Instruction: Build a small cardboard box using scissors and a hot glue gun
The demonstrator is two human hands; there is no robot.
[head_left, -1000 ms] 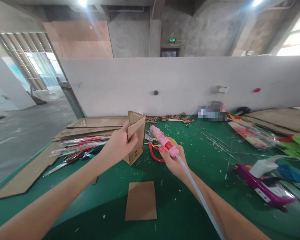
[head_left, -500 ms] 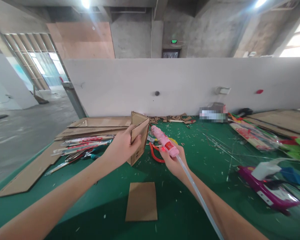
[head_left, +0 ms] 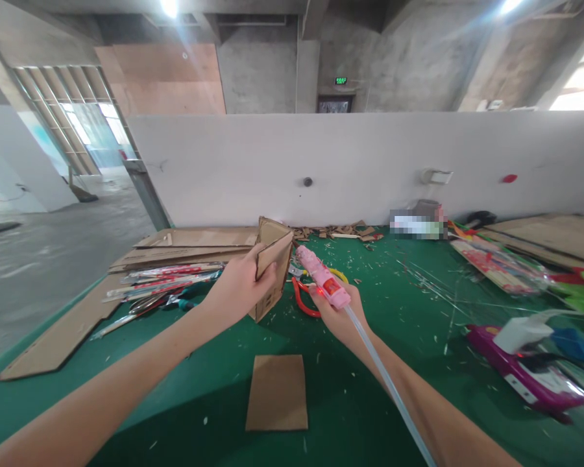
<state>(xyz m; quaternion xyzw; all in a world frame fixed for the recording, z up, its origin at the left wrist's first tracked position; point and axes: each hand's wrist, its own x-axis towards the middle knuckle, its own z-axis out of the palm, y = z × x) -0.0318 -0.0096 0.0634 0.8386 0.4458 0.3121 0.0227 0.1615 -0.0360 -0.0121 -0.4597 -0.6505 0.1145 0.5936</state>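
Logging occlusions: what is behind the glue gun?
Beyond the glue gun, a red handle and a yellow handle show. The gun covers the stretch between them, so whether they join cannot be seen.

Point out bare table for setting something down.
Green tabletop either side of the cardboard square, out to left forearm and right forearm: only flecks. Crowded: cardboard sheets and wrapped packs beyond the left forearm, red handle by right hand, purple power strip far right.
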